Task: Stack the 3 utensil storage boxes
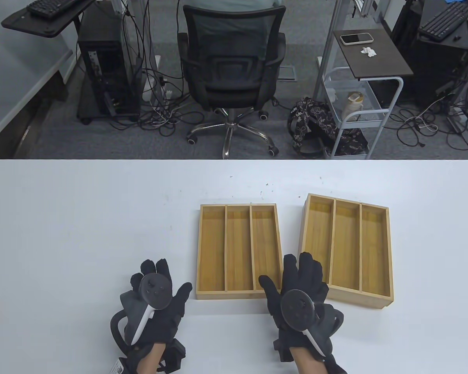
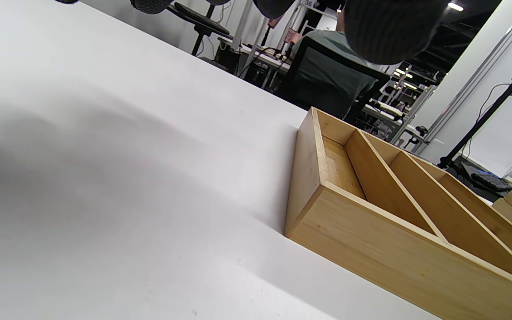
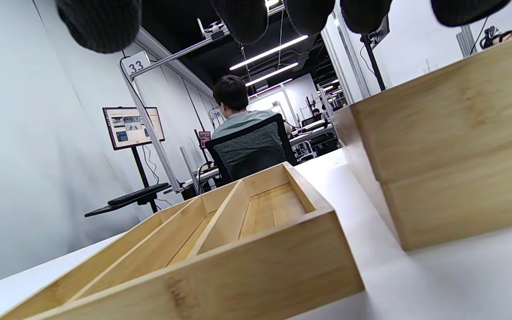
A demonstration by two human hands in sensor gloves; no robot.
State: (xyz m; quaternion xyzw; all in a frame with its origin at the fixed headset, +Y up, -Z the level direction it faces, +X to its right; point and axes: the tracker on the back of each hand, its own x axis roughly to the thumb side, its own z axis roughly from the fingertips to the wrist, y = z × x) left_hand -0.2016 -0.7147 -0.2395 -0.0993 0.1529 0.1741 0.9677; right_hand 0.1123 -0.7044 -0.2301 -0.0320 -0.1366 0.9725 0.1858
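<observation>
My left hand [image 1: 156,307] in a black knit sensor glove, my right hand [image 1: 300,300] gloved the same, a round dark tracker with a white handle strapped on each, bare skin at both wrists.

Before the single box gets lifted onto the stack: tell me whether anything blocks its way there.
Nothing visible does. The single box lies flat beside the two-box stack, with only bare table between them. The right hand hovers near that gap, holding nothing.
</observation>
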